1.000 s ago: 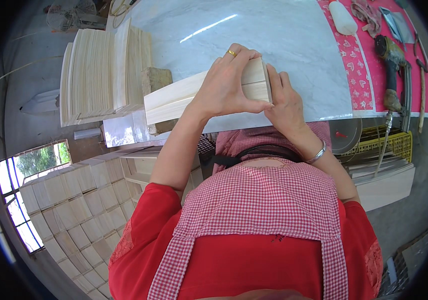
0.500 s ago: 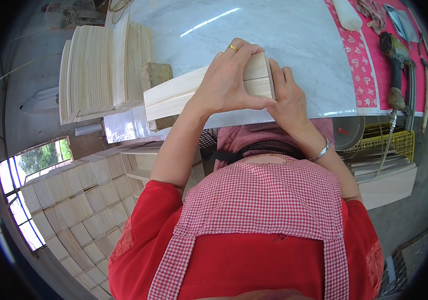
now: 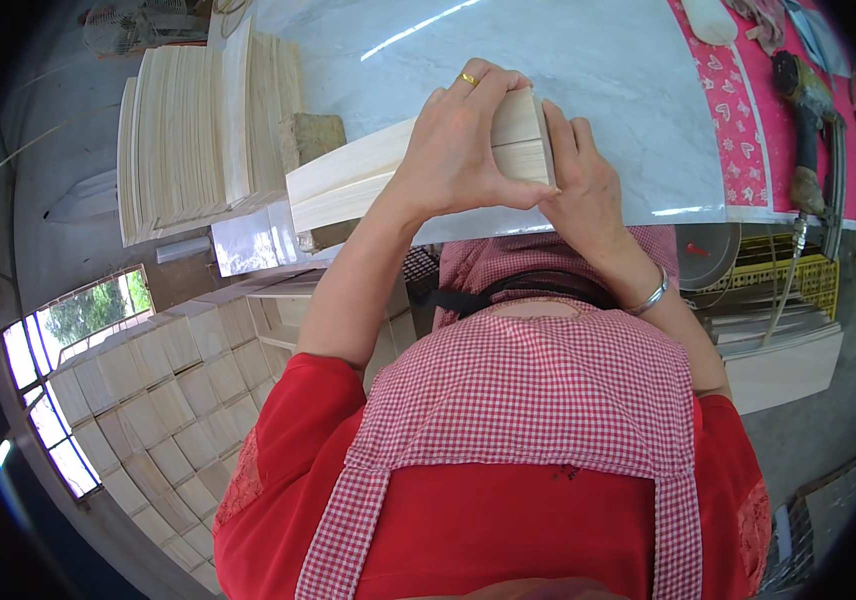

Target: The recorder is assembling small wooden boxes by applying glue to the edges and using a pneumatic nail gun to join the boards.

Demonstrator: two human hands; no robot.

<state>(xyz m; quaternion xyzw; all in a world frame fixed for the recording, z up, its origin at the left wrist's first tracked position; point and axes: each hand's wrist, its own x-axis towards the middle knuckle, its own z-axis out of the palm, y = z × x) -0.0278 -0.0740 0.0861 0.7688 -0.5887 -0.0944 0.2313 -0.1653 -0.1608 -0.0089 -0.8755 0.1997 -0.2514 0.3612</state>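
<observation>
A long pale wooden box-like piece [image 3: 353,183], made of boards, lies near the table's front edge with a thin end board [image 3: 546,140] at its right end. My left hand [image 3: 458,145] is closed over it from above, fingers on the far side and thumb at the near right corner. Against the outer face of the end board sits my right hand [image 3: 588,185], its fingers bent around that end; its thumb is mostly hidden. A rough wooden block [image 3: 310,140] stands by the left end, partly under the piece.
Thin wooden boards [image 3: 183,140] stand stacked at the left of the marbled table [image 3: 608,60]. A nail gun [image 3: 803,130] lies on the pink cloth [image 3: 748,150] at right. Stacked wooden boxes [image 3: 168,400] fill the lower left; a yellow crate [image 3: 818,280] stands at lower right.
Both hands keep the same grip on the wooden piece. My view has shifted a little, and the hands and the piece's right end appear slightly higher.
</observation>
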